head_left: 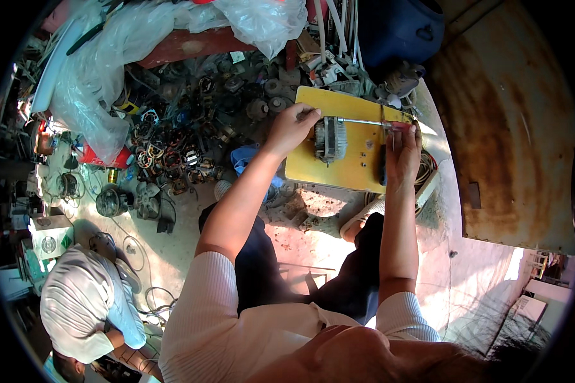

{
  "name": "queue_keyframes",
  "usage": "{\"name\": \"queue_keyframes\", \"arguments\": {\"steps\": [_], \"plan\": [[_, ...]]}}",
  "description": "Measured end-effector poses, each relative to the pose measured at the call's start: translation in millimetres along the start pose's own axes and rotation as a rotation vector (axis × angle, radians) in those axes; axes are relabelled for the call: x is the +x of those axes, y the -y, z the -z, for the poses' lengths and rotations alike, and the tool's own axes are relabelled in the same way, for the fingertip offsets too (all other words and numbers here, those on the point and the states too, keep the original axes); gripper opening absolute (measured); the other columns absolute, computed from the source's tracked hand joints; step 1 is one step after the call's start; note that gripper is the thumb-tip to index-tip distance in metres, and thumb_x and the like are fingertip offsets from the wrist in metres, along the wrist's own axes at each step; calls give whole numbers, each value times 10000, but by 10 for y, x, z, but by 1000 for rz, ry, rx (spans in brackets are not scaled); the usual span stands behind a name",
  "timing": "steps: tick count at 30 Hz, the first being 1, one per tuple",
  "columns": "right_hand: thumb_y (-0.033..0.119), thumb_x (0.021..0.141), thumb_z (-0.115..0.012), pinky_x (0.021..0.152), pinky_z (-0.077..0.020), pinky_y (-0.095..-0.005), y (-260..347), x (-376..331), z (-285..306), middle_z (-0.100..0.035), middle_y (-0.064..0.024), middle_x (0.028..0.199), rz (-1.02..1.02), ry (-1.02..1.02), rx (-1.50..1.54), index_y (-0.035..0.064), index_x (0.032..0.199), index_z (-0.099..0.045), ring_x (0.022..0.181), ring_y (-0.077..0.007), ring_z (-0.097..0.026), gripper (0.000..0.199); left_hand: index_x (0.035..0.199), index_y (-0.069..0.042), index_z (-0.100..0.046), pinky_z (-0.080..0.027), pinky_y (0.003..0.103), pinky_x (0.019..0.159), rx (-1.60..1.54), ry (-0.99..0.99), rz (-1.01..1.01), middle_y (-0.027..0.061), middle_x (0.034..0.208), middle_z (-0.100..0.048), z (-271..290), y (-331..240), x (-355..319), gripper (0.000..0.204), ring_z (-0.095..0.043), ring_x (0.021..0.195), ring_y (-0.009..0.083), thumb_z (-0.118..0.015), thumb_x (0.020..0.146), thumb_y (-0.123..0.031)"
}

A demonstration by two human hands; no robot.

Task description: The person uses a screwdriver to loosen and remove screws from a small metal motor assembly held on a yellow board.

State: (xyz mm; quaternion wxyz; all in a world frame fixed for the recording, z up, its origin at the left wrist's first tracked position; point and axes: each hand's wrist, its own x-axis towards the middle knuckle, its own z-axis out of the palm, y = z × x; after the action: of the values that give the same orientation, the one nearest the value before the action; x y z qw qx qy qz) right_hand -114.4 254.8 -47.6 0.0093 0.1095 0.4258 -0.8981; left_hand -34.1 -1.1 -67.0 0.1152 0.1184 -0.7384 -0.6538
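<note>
On a yellow board (303, 163) in front of me lies a small electric motor (330, 142) with a ribbed metal body. My left hand (292, 129) has its fingers closed at the motor's upper left edge. With my right hand (402, 153) I grip the red handle of a screwdriver (362, 121). Its long metal shaft points left across the board, and the tip reaches the upper part of the motor. Whether the tip sits in a screw is too small to tell. A few small dark pieces (364, 155) lie on the board, right of the motor.
Heaped motor parts and wire coils (179, 150) cover the ground at the left. A blue barrel (399, 32) stands at the back, near a rusty metal sheet (511, 127). Clear plastic sheeting (108, 83) hangs at the far left. Another person (83, 300) bends over at the lower left.
</note>
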Motion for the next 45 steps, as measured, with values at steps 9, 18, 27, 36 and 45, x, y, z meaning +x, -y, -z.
{"name": "queue_keyframes", "arguments": {"steps": [9, 18, 27, 36, 45], "plan": [[175, 1056, -513, 909, -504, -358, -49, 75, 109, -637, -25, 1145, -6, -4, 38, 151, 1352, -509, 1023, -181, -623, 297, 1069, 49, -692, -496, 270, 771, -83, 140, 47, 55, 957, -723, 82, -169, -44, 352, -637, 864, 98, -684, 961, -286], [225, 1069, -495, 854, -480, -336, -14, 60, 95, -637, -15, 1147, -50, -18, -19, 162, 1309, -537, 1003, -154, -616, 251, 1051, 37, -715, -481, 273, 759, -100, 1, 29, 52, 909, -721, -23, -64, 20, 367, -617, 828, 90, -698, 955, -317], [247, 1031, -592, 795, -477, -315, -73, 40, 59, -663, -5, 1096, -40, -35, -36, 182, 1194, -563, 970, -152, -627, 177, 1105, 22, -714, -492, 253, 873, -103, 153, 91, 48, 1032, -725, 137, -114, -57, 326, -640, 958, 94, -731, 942, -259], [160, 1033, -572, 929, -520, -366, -173, 324, 419, -619, -64, 1209, 46, 158, -9, 93, 1336, -468, 1044, -190, -635, 328, 1002, 34, -722, -496, 276, 752, -39, 34, 35, 55, 869, -720, 0, -64, 37, 342, -628, 816, 90, -719, 939, -303], [188, 1038, -571, 827, -487, -301, -99, -2, 66, -618, -44, 1169, 27, -47, -50, 145, 1342, -484, 1032, -162, -608, 319, 950, 32, -727, -498, 278, 704, -114, 75, -39, 52, 816, -716, 45, -58, -35, 324, -622, 743, 99, -735, 921, -291]]}}
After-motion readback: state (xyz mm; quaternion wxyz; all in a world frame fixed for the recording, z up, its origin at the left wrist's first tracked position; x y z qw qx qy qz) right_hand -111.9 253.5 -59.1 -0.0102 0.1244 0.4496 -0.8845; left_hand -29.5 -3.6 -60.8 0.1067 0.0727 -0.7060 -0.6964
